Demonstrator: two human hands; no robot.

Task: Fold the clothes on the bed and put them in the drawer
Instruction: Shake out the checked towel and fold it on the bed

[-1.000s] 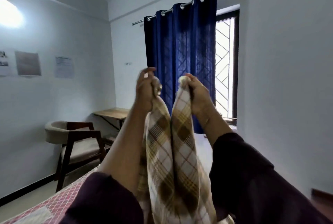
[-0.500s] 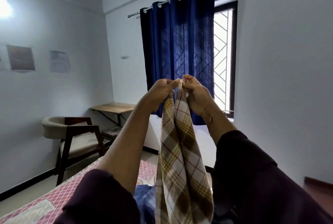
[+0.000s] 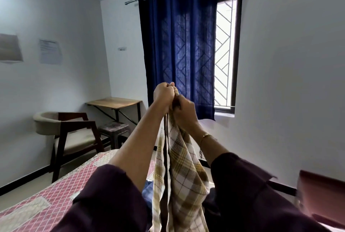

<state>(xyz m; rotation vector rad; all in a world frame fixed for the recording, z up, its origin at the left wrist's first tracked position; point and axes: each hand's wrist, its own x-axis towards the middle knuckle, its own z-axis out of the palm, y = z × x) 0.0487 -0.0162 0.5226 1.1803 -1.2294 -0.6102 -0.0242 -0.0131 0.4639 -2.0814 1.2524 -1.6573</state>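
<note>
Item: brown-and-cream checked cotton cloth (image 3: 183, 174), hanging below our fingers; left hand (image 3: 164, 96) and right hand (image 3: 183, 109) both curl round its top edge. Step, we judge: first fold; next, halve it over the pink quilted bed (image 3: 56, 194).

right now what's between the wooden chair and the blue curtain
In the head view, a small stool and a wooden wall desk stand between the chair and the curtain.
</note>
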